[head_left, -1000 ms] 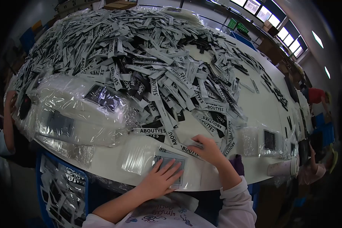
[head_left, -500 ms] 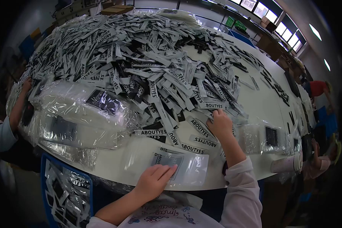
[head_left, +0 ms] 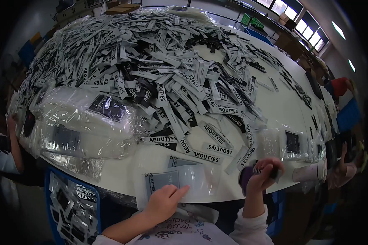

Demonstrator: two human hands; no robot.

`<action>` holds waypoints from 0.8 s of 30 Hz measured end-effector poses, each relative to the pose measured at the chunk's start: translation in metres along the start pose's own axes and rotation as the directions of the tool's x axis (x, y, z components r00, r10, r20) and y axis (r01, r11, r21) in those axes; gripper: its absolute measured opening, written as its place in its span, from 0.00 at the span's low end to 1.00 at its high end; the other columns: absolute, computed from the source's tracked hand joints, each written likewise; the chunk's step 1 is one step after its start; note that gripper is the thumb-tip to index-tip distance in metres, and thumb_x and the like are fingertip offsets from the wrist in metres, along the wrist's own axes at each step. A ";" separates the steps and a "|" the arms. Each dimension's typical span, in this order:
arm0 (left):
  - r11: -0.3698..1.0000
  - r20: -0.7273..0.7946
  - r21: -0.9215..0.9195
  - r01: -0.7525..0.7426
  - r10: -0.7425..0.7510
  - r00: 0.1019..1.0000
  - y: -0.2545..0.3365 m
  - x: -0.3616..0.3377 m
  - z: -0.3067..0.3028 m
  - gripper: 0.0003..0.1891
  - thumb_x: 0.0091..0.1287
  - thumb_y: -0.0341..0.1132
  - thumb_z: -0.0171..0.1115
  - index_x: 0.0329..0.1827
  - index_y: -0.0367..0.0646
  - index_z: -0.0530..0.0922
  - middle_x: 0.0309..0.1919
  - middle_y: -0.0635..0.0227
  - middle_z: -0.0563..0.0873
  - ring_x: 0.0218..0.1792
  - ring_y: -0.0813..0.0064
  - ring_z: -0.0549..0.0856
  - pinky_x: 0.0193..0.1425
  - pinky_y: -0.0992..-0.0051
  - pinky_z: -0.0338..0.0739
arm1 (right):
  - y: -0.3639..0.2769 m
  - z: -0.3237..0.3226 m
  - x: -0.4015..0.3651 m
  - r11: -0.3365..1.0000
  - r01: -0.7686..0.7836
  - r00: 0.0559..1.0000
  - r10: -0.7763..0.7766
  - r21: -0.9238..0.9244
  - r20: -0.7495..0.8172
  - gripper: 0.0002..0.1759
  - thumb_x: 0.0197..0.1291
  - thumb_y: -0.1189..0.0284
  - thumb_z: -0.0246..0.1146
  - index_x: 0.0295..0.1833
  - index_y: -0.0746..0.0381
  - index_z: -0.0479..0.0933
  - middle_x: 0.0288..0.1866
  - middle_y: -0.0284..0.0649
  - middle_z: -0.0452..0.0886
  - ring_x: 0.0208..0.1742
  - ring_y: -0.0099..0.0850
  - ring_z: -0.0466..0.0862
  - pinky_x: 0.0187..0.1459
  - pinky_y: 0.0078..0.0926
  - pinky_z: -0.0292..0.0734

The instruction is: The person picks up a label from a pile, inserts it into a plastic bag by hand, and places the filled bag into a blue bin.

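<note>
My left hand [head_left: 166, 201] rests palm-down at the front table edge, index finger stretched out over a clear plastic bag [head_left: 194, 181]. A grey-printed panel shows through the bag's left part, and another bag lies beneath it. My right hand [head_left: 266, 172] is at the front edge further right, fingers curled round something dark that I cannot make out. Right beside it is a purple and black object [head_left: 245, 178], partly behind the hand. Several ABOUTYES strips [head_left: 220, 149] lie just beyond the bags.
A large heap of grey and black strips [head_left: 110, 53] covers the table's far left and middle. Plastic-wrapped packs of bags [head_left: 79, 122] lie left, another pack [head_left: 274, 143] right, near a pale cup [head_left: 306, 173]. A blue bin [head_left: 49, 196] stands below left. Other people sit at both sides.
My right hand has left the strips and come back to the table's front edge at the right, its fingers now curled. The bag under my left hand has shifted left.
</note>
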State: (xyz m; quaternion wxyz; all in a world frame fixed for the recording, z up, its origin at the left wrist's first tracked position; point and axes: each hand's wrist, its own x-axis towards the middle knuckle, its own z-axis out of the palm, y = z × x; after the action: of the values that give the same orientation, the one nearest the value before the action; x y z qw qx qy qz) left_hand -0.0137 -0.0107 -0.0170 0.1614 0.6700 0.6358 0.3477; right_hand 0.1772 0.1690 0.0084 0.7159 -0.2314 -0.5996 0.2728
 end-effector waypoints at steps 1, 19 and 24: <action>1.000 -0.019 -0.003 0.007 -0.007 1.000 0.000 0.002 0.002 0.25 0.45 0.21 0.55 0.50 0.46 0.76 0.26 0.67 0.71 0.27 0.67 0.74 0.28 0.70 0.72 | -0.004 -0.009 -0.023 0.996 -0.055 0.997 0.058 -0.073 0.041 0.09 0.64 0.69 0.52 0.36 0.63 0.62 0.24 0.38 0.67 0.22 0.25 0.69 0.25 0.20 0.68; 0.999 -0.058 -0.032 -0.010 0.008 0.998 0.006 -0.003 0.008 0.26 0.41 0.20 0.58 0.49 0.47 0.78 0.30 0.64 0.74 0.29 0.65 0.76 0.30 0.71 0.72 | -0.053 0.024 -0.087 0.563 -0.786 0.503 0.823 -0.255 0.265 0.22 0.53 0.76 0.64 0.53 0.66 0.65 0.38 0.40 0.75 0.35 0.22 0.77 0.33 0.17 0.74; 0.984 -0.191 -0.062 -0.167 0.152 0.970 0.002 -0.007 0.006 0.42 0.42 0.51 0.69 0.63 0.53 0.63 0.65 0.50 0.57 0.62 0.49 0.61 0.62 0.48 0.49 | -0.069 0.032 -0.095 0.491 -0.841 0.384 0.838 -0.228 0.387 0.20 0.52 0.76 0.65 0.51 0.69 0.72 0.38 0.37 0.80 0.38 0.23 0.79 0.42 0.18 0.74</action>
State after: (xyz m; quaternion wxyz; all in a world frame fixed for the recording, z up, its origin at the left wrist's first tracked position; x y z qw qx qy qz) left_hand -0.0084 -0.0162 -0.0217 0.0988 0.6768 0.5781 0.4449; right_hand 0.1406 0.0541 -0.0103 0.3202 -0.4300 -0.5465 0.6433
